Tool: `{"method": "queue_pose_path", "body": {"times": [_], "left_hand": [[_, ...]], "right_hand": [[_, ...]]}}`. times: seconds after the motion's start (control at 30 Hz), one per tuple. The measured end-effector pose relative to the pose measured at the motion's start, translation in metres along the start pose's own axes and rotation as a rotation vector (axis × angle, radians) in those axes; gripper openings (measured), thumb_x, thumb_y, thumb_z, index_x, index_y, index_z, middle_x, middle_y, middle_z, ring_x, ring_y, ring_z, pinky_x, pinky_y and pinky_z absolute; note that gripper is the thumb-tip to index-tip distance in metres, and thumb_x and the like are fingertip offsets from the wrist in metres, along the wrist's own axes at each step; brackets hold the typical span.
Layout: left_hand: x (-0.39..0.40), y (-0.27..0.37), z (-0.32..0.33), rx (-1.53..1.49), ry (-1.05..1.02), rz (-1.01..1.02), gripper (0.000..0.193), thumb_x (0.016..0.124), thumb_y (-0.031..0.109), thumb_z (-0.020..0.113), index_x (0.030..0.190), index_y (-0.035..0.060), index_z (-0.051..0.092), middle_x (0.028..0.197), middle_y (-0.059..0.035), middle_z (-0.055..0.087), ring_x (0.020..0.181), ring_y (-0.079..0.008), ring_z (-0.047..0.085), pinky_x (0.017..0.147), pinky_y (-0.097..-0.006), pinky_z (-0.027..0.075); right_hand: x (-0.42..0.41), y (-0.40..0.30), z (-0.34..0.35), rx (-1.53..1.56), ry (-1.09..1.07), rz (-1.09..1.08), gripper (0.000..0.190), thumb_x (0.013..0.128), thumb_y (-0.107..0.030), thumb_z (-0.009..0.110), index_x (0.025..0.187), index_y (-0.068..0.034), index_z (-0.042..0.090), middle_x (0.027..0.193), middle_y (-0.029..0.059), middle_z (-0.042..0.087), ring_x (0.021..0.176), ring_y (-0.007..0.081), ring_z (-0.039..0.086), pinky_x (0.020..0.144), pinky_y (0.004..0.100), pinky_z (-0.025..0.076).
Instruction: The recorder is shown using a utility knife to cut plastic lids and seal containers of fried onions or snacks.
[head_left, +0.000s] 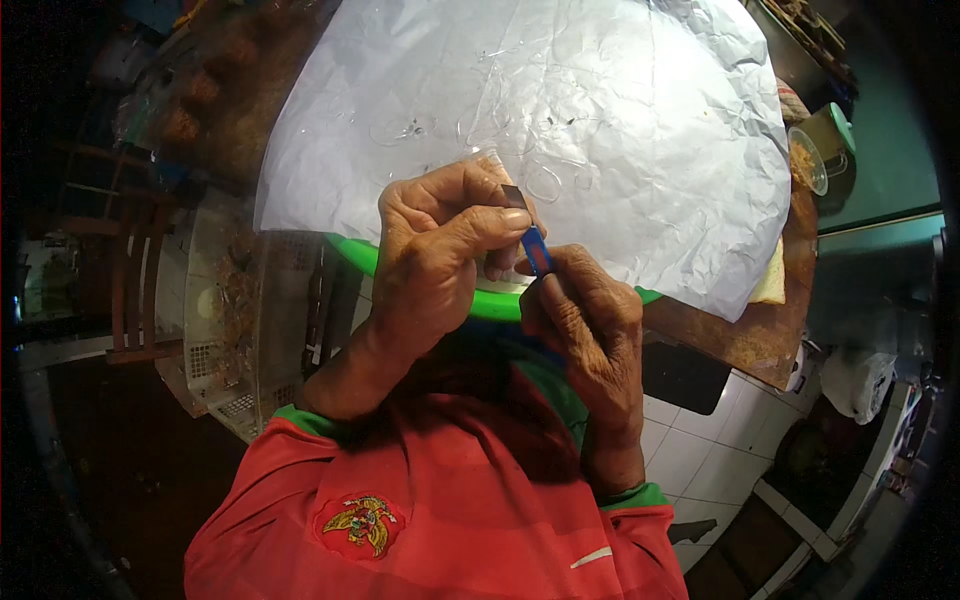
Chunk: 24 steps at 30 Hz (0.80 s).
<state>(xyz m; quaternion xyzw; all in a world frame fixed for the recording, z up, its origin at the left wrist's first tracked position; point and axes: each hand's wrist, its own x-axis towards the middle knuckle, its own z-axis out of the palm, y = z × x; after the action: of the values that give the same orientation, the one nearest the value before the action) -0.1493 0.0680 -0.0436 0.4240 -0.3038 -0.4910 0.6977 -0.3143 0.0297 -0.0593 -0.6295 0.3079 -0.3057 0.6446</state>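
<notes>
Between my two hands is a small knife-like tool with a dark flat blade and a blue handle (537, 251). My left hand (442, 240) pinches the dark blade part between thumb and fingers. The lower end of the blue handle sits in the fingers of my right hand (589, 322). Beyond the hands lies a large crumpled white sheet (660, 172), with thin clear strands (544, 184) and several tiny dark bits on it. Under the sheet's near edge shows the rim of a green tray or basin (495, 306).
A wooden table edge (750, 345) is at the right, with a yellowish slice-like piece (771, 281) on it. Farther right are a clear bowl of orange shreds (808, 161) and a lidded container (836, 135). Pale perforated plastic crates (277, 300) stand at the left.
</notes>
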Motion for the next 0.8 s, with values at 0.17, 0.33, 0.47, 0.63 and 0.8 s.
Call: {"method": "queue_pose_path", "body": {"times": [0.17,0.33,0.47,0.63,0.8], "left_hand": [[-0.002,0.004,-0.008,-0.077,0.004,-0.069,0.007,0.091,0.001,0.064,0.085,-0.0030,0.066,0.078,-0.0073,0.067,0.063,-0.0092,0.057,0.062,-0.0230,0.049],[-0.006,0.008,-0.015,0.001,-0.020,-0.080,0.004,0.091,0.001,0.067,0.089,-0.0027,0.067,0.081,-0.0080,0.068,0.066,-0.0097,0.061,0.063,-0.0228,0.050],[-0.010,0.008,-0.019,0.087,-0.010,-0.040,0.004,0.089,0.000,0.070,0.089,-0.0028,0.067,0.077,-0.0071,0.068,0.064,-0.0094,0.061,0.060,-0.0226,0.050],[-0.011,0.004,-0.021,0.138,0.074,0.005,0.007,0.086,0.000,0.073,0.089,-0.0025,0.067,0.073,-0.0055,0.067,0.059,-0.0081,0.059,0.054,-0.0220,0.048],[-0.011,0.002,-0.024,0.188,0.100,0.042,0.007,0.086,0.000,0.073,0.089,-0.0027,0.067,0.073,-0.0057,0.067,0.059,-0.0079,0.059,0.054,-0.0217,0.048]], "right_hand": [[0.000,0.003,0.001,0.048,-0.043,-0.061,0.023,0.102,-0.014,0.053,0.116,0.000,0.063,0.070,0.0016,0.056,0.060,0.0047,0.045,0.054,0.0224,0.032],[0.002,0.003,0.005,0.022,-0.062,-0.032,0.026,0.104,-0.020,0.053,0.120,0.000,0.062,0.074,0.0011,0.058,0.060,0.0052,0.044,0.055,0.0216,0.033],[0.003,-0.005,0.005,0.054,-0.131,0.083,0.036,0.105,-0.029,0.053,0.122,0.001,0.062,0.078,0.0029,0.063,0.062,0.0058,0.050,0.054,0.0209,0.036],[0.006,0.001,0.002,0.453,-0.228,0.175,0.041,0.105,-0.026,0.050,0.127,0.009,0.055,0.086,0.0138,0.067,0.067,0.0132,0.059,0.058,0.0250,0.047],[0.007,0.007,0.004,0.637,-0.243,0.140,0.041,0.106,-0.022,0.049,0.131,0.010,0.053,0.091,0.0171,0.069,0.068,0.0141,0.063,0.059,0.0249,0.052]]}}
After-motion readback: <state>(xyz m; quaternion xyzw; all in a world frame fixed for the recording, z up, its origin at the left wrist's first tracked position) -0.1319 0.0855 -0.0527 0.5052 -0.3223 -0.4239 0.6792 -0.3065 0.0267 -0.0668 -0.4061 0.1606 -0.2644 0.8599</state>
